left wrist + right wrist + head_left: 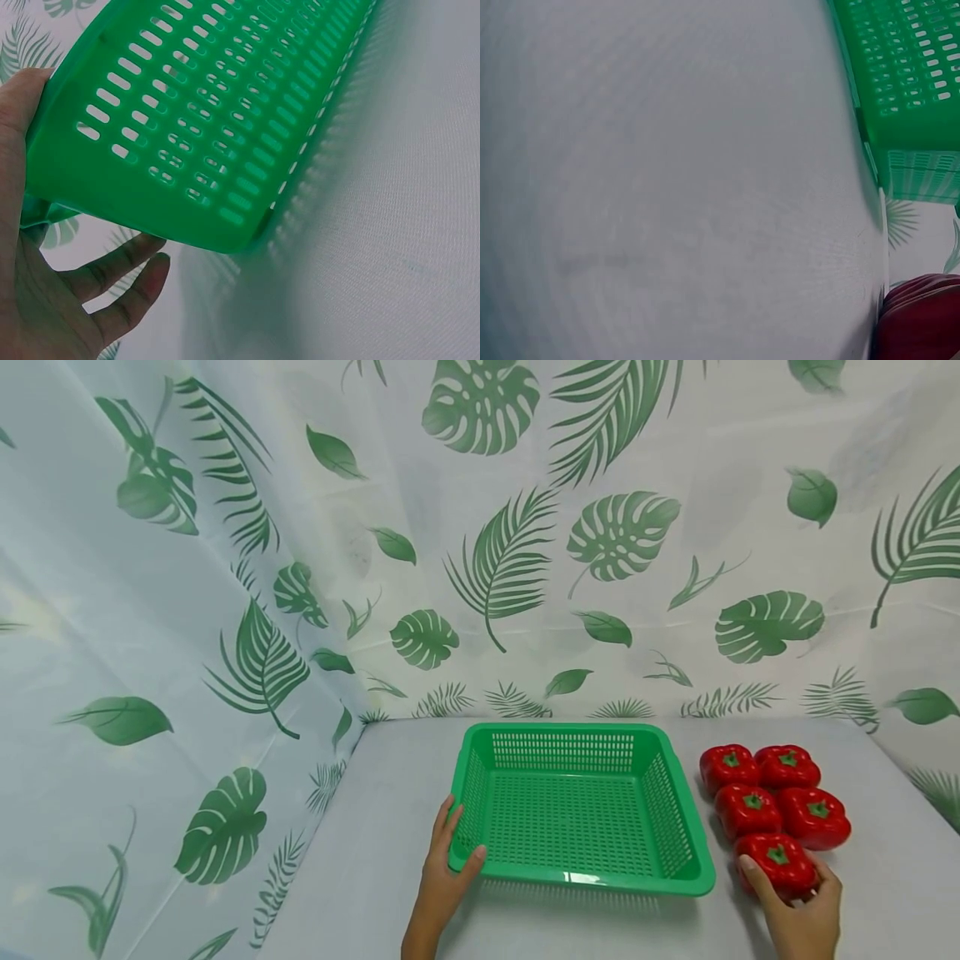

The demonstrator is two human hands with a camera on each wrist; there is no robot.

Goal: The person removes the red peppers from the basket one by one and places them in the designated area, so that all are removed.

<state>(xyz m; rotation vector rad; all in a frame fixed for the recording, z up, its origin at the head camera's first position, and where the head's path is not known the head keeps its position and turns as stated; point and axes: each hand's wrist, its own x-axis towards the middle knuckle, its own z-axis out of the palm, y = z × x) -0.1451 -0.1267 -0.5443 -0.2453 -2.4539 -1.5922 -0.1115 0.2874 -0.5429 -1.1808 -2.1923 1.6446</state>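
Observation:
A green plastic basket [570, 827] with slotted walls stands on the white surface, with nothing in it. At its front left corner my left hand [444, 881] holds the rim; in the left wrist view the thumb lies at the rim and two fingers [135, 292] stick out free below. Right of the basket, my right hand [806, 910] grips the nearest red bell pepper [776, 860], thumb on its left side and fingers on its right. Only part of a red pepper [922, 319] shows in the right wrist view; the right hand is out of sight there.
Several more red bell peppers [813, 818] sit close together just behind the gripped one, right of the basket. A leaf-patterned white curtain [510, 677] rises along the back and left edges of the white tabletop [375, 827].

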